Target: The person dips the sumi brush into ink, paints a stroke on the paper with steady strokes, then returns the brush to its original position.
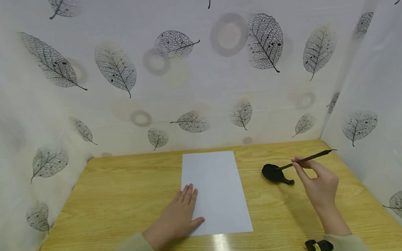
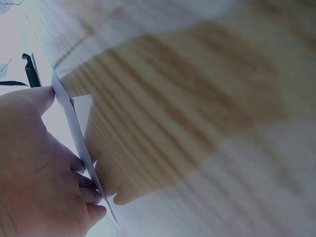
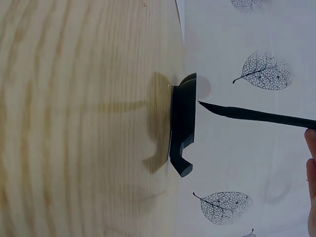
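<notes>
A white sheet of paper (image 1: 216,190) lies on the wooden table, long side running away from me. My left hand (image 1: 179,214) rests on its left edge with fingers straight and thumb spread; the left wrist view shows that hand (image 2: 44,158) along the paper's edge. To the right of the sheet, my right hand (image 1: 320,183) pinches the dark shaft of an ink brush (image 1: 308,158). The brush slants left over a small black ink dish (image 1: 272,173) with a curved handle. In the right wrist view the pointed brush tip (image 3: 210,107) is just above the dish's rim (image 3: 185,106).
The wooden table (image 1: 121,193) reaches back to a pale curtain (image 1: 191,83) printed with dark leaves, which also hangs at both sides. A black strap (image 1: 318,246) shows at my right sleeve.
</notes>
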Motion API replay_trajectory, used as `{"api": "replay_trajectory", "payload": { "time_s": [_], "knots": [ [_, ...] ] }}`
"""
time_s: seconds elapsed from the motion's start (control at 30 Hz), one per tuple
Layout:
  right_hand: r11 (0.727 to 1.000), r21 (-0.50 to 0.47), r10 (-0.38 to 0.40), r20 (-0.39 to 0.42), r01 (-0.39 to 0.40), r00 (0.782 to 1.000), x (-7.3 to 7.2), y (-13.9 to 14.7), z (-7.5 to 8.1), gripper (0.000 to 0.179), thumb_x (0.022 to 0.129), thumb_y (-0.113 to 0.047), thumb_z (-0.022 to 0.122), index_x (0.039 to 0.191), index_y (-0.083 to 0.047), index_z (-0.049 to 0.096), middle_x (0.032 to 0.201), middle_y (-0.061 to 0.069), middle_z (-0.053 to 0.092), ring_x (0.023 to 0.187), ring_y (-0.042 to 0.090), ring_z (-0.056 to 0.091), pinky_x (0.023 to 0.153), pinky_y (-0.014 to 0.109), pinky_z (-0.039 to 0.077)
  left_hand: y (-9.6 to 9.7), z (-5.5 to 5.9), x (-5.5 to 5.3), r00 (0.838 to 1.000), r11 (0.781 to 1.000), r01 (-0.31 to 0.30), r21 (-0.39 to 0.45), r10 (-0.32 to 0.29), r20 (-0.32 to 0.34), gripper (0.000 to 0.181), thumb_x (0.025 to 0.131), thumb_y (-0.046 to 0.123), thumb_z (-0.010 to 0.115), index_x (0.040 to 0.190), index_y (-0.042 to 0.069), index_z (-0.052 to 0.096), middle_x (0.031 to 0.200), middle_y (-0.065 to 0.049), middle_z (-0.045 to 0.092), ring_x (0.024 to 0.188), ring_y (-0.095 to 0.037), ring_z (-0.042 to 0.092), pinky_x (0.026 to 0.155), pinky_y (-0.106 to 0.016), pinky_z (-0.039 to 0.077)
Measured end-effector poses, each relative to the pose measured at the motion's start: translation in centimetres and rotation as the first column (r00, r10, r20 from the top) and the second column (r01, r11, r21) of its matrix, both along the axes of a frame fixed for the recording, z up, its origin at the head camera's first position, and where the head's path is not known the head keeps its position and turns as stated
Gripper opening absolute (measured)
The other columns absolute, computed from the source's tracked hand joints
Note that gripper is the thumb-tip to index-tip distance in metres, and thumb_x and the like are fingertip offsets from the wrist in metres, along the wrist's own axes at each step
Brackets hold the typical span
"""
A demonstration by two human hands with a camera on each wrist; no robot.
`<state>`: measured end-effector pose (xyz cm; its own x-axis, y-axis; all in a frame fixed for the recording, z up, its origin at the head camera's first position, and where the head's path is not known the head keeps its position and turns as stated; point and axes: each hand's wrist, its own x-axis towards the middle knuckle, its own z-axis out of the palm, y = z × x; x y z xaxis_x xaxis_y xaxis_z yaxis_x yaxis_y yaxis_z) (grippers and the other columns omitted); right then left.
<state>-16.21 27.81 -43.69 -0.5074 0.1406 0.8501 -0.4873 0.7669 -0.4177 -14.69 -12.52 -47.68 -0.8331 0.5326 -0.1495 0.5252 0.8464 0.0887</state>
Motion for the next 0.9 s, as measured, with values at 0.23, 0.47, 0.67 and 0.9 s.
{"api": "replay_trajectory", "payload": {
  "time_s": [0.23, 0.47, 0.67, 0.9],
  "knots": [
    [0.997, -0.071, -0.029, 0.050, 0.033, 0.998, -0.3, 0.1, -0.8, 0.023, 0.078, 0.016, 0.085, 0.098, 0.004, 0.083, 0.091, 0.026, 0.080, 0.090, -0.034, 0.055, 0.089, -0.005, 0.042, 0.5, -0.3, 0.0, 1.000, 1.000, 0.015, -0.011, -0.015, -0.011, 0.090, 0.105, 0.062, 0.051, 0.165, -0.003, 0.031, 0.174, -0.025, 0.023, 0.164, -0.038, 0.024, 0.134, -0.050, 0.027],
    [0.993, -0.106, -0.037, 0.102, 0.047, 0.994, -0.3, 0.3, -1.2, 0.017, 0.082, 0.011, 0.085, 0.096, 0.001, 0.084, 0.092, 0.024, 0.081, 0.087, -0.032, 0.056, 0.085, -0.006, 0.043, 0.9, -0.3, 0.2, 1.000, 1.000, 0.019, -0.016, -0.020, -0.015, 0.090, 0.105, 0.062, 0.052, 0.164, -0.003, 0.032, 0.174, -0.025, 0.024, 0.163, -0.037, 0.026, 0.133, -0.050, 0.028],
    [0.990, -0.118, -0.052, 0.165, 0.072, 0.985, -0.4, 0.4, -1.3, 0.015, 0.085, 0.009, 0.083, 0.097, 0.000, 0.084, 0.096, 0.022, 0.081, 0.086, -0.033, 0.056, 0.084, -0.006, 0.042, 1.2, -0.2, 0.2, 1.000, 1.000, 0.014, -0.016, -0.015, -0.018, 0.089, 0.105, 0.061, 0.051, 0.164, -0.003, 0.032, 0.174, -0.025, 0.024, 0.163, -0.037, 0.026, 0.133, -0.050, 0.029],
    [0.985, -0.108, -0.106, 0.233, 0.134, 0.967, -0.4, 0.5, -1.4, 0.012, 0.087, 0.006, 0.083, 0.099, 0.004, 0.081, 0.097, 0.024, 0.081, 0.083, -0.037, 0.050, 0.082, -0.006, 0.037, 1.3, -0.1, 0.2, 1.000, 1.000, 0.013, -0.020, -0.014, -0.022, 0.089, 0.106, 0.061, 0.051, 0.164, -0.003, 0.032, 0.174, -0.025, 0.024, 0.163, -0.037, 0.026, 0.133, -0.050, 0.029]
  ]
}}
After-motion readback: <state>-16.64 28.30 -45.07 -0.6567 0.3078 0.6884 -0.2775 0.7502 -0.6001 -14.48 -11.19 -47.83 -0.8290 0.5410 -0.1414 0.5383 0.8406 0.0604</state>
